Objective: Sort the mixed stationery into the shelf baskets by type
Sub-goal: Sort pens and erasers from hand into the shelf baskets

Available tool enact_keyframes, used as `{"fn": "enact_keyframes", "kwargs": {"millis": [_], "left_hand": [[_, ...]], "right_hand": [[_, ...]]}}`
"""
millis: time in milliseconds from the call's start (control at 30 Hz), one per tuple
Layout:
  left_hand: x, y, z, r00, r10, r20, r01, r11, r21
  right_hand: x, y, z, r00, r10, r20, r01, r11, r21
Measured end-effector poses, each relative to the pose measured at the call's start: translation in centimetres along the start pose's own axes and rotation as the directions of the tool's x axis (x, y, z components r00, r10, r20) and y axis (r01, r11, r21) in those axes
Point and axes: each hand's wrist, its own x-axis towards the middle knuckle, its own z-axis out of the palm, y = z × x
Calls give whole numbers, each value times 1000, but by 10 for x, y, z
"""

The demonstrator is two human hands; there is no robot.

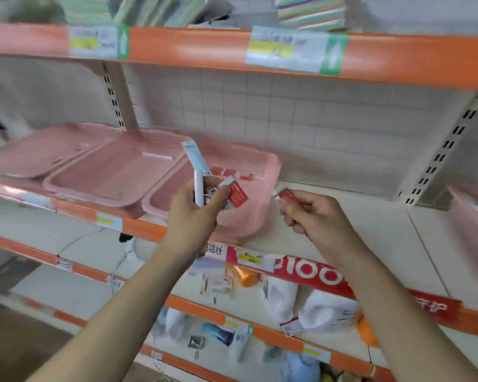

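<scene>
My left hand [195, 209] grips a bunch of stationery in front of the right pink basket [262, 172]: a white pen [198, 188], a long pale blue packet [195, 155] and a red and white eraser [236, 195]. To its right, my right hand [312, 216] pinches another red eraser [284, 195] above the bare shelf board. Red erasers [232, 173] lie inside the right basket. The middle pink basket [100, 177] holds one white stick [156, 156]. A third pink basket [33, 153] stands at the far left.
The baskets stand on an orange-edged shelf [138, 226] with bare board [370, 216] to their right. Another pink basket [475, 216] shows at the right edge. Notebook stacks [311, 12] sit on the shelf above. Bottles and packets [282, 299] fill the lower shelves.
</scene>
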Motion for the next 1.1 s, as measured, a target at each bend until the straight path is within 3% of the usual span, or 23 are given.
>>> {"fn": "enact_keyframes", "kwargs": {"millis": [333, 500, 700, 1100], "left_hand": [[51, -29, -48, 999, -18, 31, 17, 999, 36], [83, -30, -45, 999, -35, 24, 33, 996, 79], [125, -31, -50, 999, -24, 26, 20, 988, 154], [198, -62, -63, 983, -46, 178, 10, 981, 196]], "right_hand": [[47, 6, 47, 999, 46, -8, -46, 991, -125], [89, 11, 43, 1000, -5, 30, 12, 977, -215], [141, 15, 46, 988, -150, 39, 151, 883, -445], [197, 30, 62, 992, -124, -28, 69, 714, -697]]}}
